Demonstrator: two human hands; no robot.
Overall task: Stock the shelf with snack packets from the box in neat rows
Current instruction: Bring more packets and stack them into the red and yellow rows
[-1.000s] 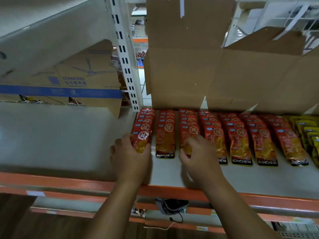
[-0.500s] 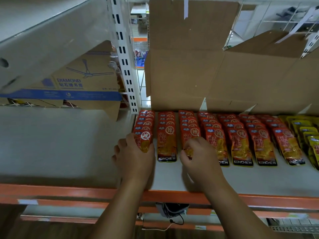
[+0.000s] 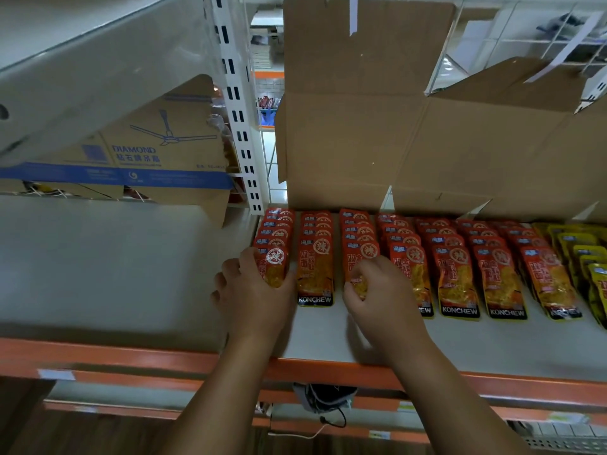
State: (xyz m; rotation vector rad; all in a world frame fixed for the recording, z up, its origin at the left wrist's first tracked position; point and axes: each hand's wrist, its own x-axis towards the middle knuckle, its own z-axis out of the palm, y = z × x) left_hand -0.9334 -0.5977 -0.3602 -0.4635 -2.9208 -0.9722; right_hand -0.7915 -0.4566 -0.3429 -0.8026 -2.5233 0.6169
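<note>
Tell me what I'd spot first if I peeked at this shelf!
The shiny red-and-orange plastic snack packets, lined up in rows across the grey shelf. In front, the left hand grips the leftmost-row front packet and the right hand pinches the third-row front packet. An open brown cardboard box stands behind.

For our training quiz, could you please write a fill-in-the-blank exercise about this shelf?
The left hand grips the front red packet of the ____ row.
The right hand pinches the front packet of the ____ row from the left.
The second row's front packet reads ____ at its bottom.
The far-right packets are coloured ____.
Missing: leftmost; third; KONCHEW; yellow.
</note>
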